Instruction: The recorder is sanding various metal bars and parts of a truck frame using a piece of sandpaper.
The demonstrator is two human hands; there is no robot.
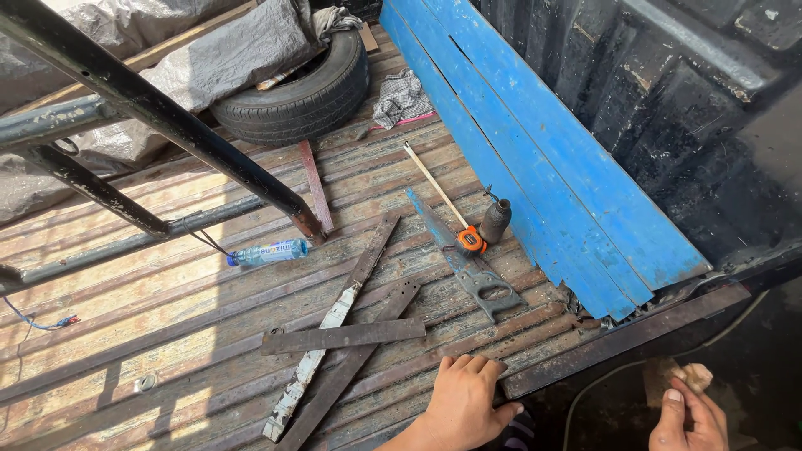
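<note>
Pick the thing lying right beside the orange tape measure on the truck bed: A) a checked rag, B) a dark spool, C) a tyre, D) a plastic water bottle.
B: the dark spool stands against the orange tape measure, while the bottle, tyre and rag lie well apart from it.

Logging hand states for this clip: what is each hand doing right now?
Left hand: open, palm down on the rusty truck bed, holding nothing.
Right hand: loosely curled, off the bed; nothing visibly held.

Right hand [689, 415] cut by bottom edge — tyre [296, 88] half under tarp [225, 50]
</note>
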